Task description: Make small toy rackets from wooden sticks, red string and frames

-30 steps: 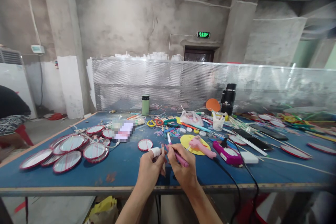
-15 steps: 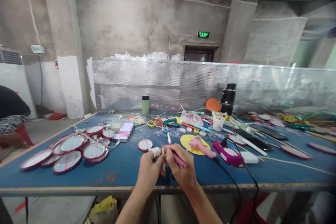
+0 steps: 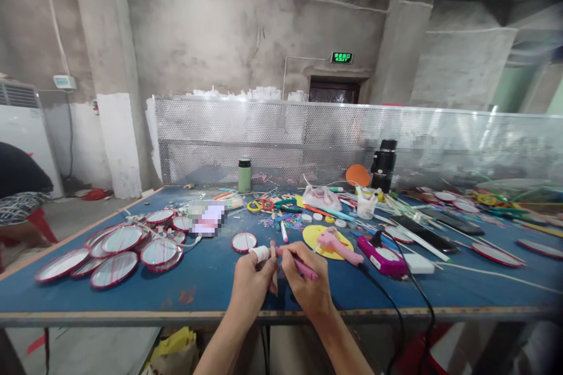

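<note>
My left hand, with a white wrap on one finger, pinches a narrow wooden craft stick upright above the table. The top end of the stick looks pinkish. In my right hand is a pink marker, its tip pointing left at the stick; a small gap seems to lie between them. Just beyond both hands lie a white marker and a round mirror-like disc with a red rim. A pink glue gun rests on a yellow disc to the right.
Several red-rimmed discs are piled at the left, near a phone. A purple box with black cables stands at the right. Farther back are a green bottle, a black flask and a perforated metal screen.
My right hand has shifted slightly right with the marker, drawing its tip a little off the stick. My left hand keeps its hold on the stick.
</note>
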Tool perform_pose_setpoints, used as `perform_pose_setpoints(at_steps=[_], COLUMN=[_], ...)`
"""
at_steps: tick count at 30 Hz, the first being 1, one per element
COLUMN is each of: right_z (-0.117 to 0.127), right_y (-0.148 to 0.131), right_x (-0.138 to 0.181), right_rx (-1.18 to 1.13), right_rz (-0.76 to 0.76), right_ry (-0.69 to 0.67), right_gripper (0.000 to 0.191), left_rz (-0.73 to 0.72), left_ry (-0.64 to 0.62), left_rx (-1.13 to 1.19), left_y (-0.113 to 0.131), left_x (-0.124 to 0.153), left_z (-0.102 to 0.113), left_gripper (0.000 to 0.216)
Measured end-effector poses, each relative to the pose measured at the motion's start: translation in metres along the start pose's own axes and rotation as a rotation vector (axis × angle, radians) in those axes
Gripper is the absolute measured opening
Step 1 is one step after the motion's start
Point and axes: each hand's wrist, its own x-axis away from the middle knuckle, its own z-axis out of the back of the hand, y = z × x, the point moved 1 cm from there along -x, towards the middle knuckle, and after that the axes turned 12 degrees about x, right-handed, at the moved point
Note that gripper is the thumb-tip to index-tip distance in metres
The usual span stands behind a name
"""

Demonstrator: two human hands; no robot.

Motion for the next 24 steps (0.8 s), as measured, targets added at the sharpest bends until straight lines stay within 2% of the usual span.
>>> perform_pose_setpoints(at_steps=[20, 24], right_z=[0.0001, -0.0007], right_y=[-0.0006, -0.0010], right_x=[0.0008, 0.0007], right_rx=[-0.002, -0.023], right_rz=[-0.006, 0.013], right_ry=[-0.001, -0.036], right_gripper=[0.019, 0.017], left_rz=[0.005, -0.008], left_ry=[0.007, 0.002], left_rx=[0.029, 0.022], left_y=[0.0015, 0.0037], left_x=[-0.0006, 0.0004], left_z=[-0.0013, -0.0020], left_gripper=[0.032, 0.034])
